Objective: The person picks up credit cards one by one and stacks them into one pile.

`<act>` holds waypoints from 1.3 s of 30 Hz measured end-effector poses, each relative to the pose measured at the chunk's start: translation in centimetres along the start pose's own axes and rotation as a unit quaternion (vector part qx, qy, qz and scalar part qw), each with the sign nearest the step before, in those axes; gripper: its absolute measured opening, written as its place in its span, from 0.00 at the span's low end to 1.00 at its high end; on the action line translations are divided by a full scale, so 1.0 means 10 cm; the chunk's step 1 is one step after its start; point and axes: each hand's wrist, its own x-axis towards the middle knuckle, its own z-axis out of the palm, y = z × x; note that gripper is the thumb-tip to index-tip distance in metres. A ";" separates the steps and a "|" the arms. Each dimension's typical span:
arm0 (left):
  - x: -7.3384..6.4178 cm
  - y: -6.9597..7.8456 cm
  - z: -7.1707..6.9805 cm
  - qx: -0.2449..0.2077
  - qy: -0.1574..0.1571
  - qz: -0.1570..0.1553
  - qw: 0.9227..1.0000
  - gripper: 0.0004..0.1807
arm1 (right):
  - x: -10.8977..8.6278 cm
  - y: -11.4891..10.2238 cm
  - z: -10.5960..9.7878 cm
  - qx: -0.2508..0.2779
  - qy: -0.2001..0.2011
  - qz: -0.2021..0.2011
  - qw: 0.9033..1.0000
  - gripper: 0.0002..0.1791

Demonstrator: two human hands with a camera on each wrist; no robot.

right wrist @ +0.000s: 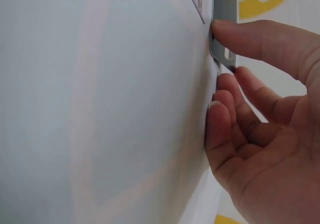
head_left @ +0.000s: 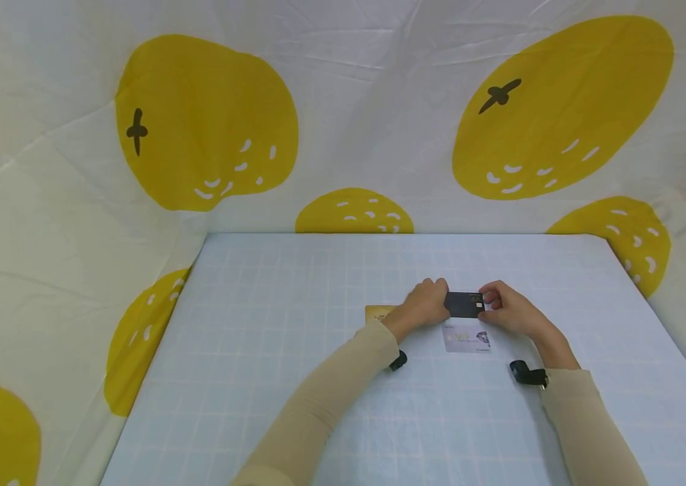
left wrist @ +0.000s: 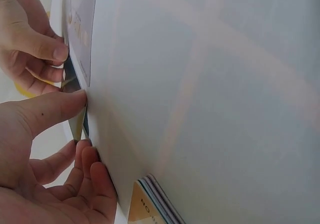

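Note:
A black card [head_left: 463,305] with gold print lies level between my two hands. My left hand [head_left: 425,307] pinches its left end between thumb and fingers, covering that end. At the other end my right hand [head_left: 510,310] holds the card's edge with thumb and index finger, as the right wrist view also shows; its other fingers curl near the tabletop. Just in front of the black card, a silvery card [head_left: 461,339] lies flat. Partly hidden behind my left wrist is a gold card [head_left: 376,312], which tops a small stack of cards in the left wrist view.
A table with a pale blue checked cover [head_left: 270,337] spreads under the cards. White cloth [head_left: 373,135] printed with yellow fruit hangs behind it and along its sides. Black wrist straps [head_left: 526,373] sit at both sleeves.

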 end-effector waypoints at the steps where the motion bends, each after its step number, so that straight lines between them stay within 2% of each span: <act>1: 0.00 0.00 0.00 0.000 0.001 0.000 1.000 0.19 | 0.00 0.00 0.00 0.002 0.003 0.001 1.000 0.29; 8: 0.00 0.00 -0.01 0.000 0.004 0.000 1.000 0.19 | -0.02 -0.04 0.02 0.006 0.020 0.006 1.000 0.26; 14: 0.01 -0.02 -0.01 -0.057 0.008 -0.010 0.998 0.20 | -0.08 -0.12 0.01 0.018 0.030 0.037 0.999 0.27; 19: 0.02 -0.03 -0.04 -0.107 0.016 -0.010 0.994 0.19 | -0.14 -0.17 0.00 0.059 0.030 0.059 0.996 0.28; 25: 0.01 -0.05 -0.03 -0.179 0.012 -0.048 0.983 0.25 | -0.15 -0.18 0.01 0.102 0.034 0.069 0.992 0.30; 29: -0.01 -0.06 -0.02 -0.209 0.017 -0.058 0.976 0.26 | -0.16 -0.16 0.03 0.133 0.039 0.065 0.988 0.30; 34: -0.02 -0.07 -0.03 -0.233 0.031 -0.059 0.970 0.25 | -0.16 -0.18 0.05 0.152 0.051 0.055 0.985 0.29; 39: -0.06 -0.10 -0.06 -0.224 0.060 -0.043 0.972 0.26 | -0.16 -0.20 0.04 0.165 0.061 0.047 0.983 0.29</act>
